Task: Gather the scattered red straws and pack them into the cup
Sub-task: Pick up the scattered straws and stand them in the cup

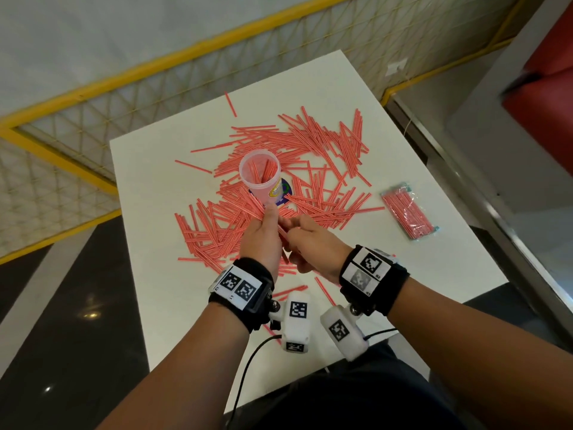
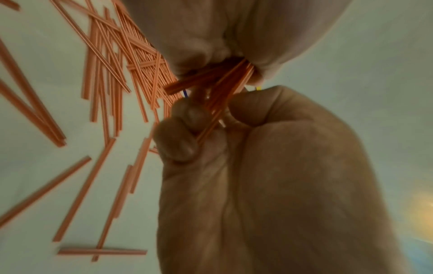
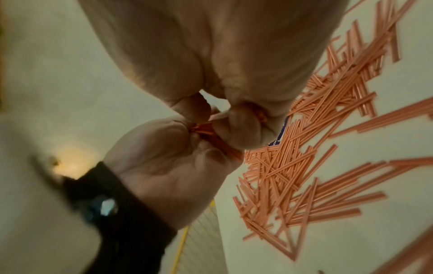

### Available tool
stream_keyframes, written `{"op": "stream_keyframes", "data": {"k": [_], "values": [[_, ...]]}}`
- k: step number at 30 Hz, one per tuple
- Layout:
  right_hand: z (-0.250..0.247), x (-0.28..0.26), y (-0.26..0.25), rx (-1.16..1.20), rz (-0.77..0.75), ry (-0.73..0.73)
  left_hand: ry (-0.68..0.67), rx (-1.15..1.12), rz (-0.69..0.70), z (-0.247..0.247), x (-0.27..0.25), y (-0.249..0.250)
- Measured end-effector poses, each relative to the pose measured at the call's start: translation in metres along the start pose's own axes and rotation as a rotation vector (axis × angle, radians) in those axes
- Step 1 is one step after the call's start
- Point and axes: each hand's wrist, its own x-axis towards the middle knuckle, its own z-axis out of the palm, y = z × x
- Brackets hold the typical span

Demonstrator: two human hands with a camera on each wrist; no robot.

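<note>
Many red straws (image 1: 313,156) lie scattered over the white table (image 1: 161,193). In their midst stands a translucent pink cup (image 1: 262,181) with several straws inside. Just in front of the cup, my left hand (image 1: 265,234) and right hand (image 1: 307,243) meet above the pile. Together they grip a small bundle of straws (image 1: 283,235). In the left wrist view the bundle (image 2: 225,89) runs between the curled fingers of both hands. The right wrist view shows the same bundle (image 3: 211,137) pinched where the hands touch. My left thumb reaches up toward the cup's base; whether it touches is unclear.
A sealed plastic pack of red straws (image 1: 409,212) lies at the table's right side. A few loose straws (image 1: 324,290) lie near the front edge. A yellow-framed mesh railing (image 1: 93,88) runs behind and left of the table, and a red seat (image 1: 542,103) stands at the far right.
</note>
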Motion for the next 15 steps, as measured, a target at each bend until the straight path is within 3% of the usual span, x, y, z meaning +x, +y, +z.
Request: {"op": "stream_keyframes", "data": {"k": [3,5,7,9,10,15], "values": [[-0.012,0.001,-0.004,0.156,0.01,0.0,-0.082,-0.096,-0.009,-0.001,0.005,0.004],[-0.033,0.001,0.003,0.07,-0.006,0.033,-0.115,-0.249,-0.03,-0.005,0.007,0.009],[-0.065,-0.001,0.026,-0.48,-0.06,0.122,-0.137,-0.326,-0.055,-0.015,0.007,0.015],[-0.093,-0.006,0.058,-1.078,-0.054,0.154,-0.144,-0.261,-0.04,-0.026,0.007,0.015],[-0.103,-0.01,0.075,-1.261,-0.033,0.142,-0.147,-0.204,-0.02,-0.031,0.007,0.014],[-0.108,-0.026,0.138,-1.519,0.034,0.157,-0.191,0.164,0.065,-0.044,0.003,-0.002]]}}
